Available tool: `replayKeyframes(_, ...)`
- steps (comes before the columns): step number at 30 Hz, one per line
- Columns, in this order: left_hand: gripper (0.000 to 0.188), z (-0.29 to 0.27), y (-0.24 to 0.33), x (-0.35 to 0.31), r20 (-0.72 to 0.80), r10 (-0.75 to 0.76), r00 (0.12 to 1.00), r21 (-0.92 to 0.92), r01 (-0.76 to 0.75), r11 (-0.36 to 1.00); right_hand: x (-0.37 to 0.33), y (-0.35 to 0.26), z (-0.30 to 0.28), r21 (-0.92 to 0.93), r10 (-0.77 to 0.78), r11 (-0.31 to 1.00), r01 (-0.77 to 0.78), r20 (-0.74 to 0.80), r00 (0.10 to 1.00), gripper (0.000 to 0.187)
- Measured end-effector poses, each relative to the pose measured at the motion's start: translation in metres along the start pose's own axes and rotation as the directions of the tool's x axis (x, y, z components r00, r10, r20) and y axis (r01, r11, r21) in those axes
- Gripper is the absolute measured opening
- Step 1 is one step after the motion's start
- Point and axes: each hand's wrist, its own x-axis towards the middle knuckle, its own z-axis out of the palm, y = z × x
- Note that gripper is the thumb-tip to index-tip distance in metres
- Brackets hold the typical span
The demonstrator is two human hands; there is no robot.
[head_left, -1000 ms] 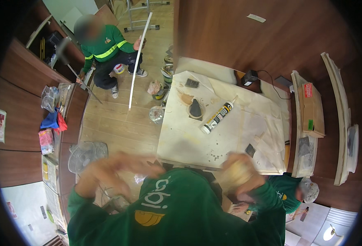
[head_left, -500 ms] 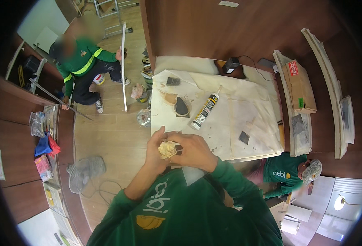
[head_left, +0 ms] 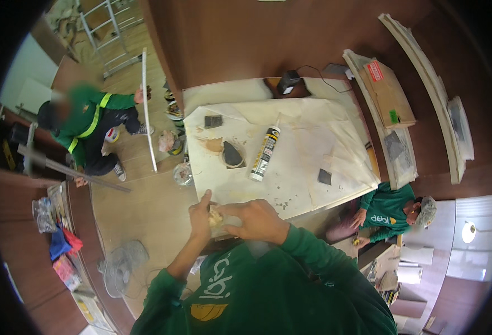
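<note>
At the near edge of the work table, my left hand (head_left: 199, 216) is closed around a crumpled cream-coloured wad (head_left: 216, 216), thumb pointing up. My right hand (head_left: 261, 221) meets it from the right, its fingers and thumb pinching the wad's other side. Whether the wad is paper, tape or cloth I cannot tell. Below my right hand a pale, translucent flat piece (head_left: 259, 249) shows against my green sleeve and shirt; what holds it is hidden. Beyond my hands a sealant cartridge (head_left: 265, 153) lies on the table's cream sheet covering (head_left: 307, 139).
A tape roll (head_left: 234, 154), dark sanding pads (head_left: 213, 121) and a black adapter (head_left: 288, 82) lie on the table. A cardboard box (head_left: 388, 92) rests on a panel at right. One co-worker (head_left: 84, 120) holds a white strip at left; another (head_left: 394, 209) crouches at right. A fan (head_left: 122, 268) stands lower left.
My view has shifted, and my fingers have closed further over the wad, covering more of it. The co-worker at right has both hands in view now.
</note>
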Motion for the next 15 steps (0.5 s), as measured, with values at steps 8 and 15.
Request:
replayKeyframes(8,0.051,-0.015,0.024,0.023,0.090,0.021,0.996,0.078,-0.028,0.997,-0.013,0.041,-0.002,0.841,0.460,0.484,-0.242,-0.010,0.888,0.033)
replayKeyframes(15,0.053,0.010,0.040,0.055,0.109,0.033,0.994,-0.079,-0.024,0.997,-0.054,0.102,-0.035,0.790,0.740,0.451,-0.416,-0.070,0.669,0.032)
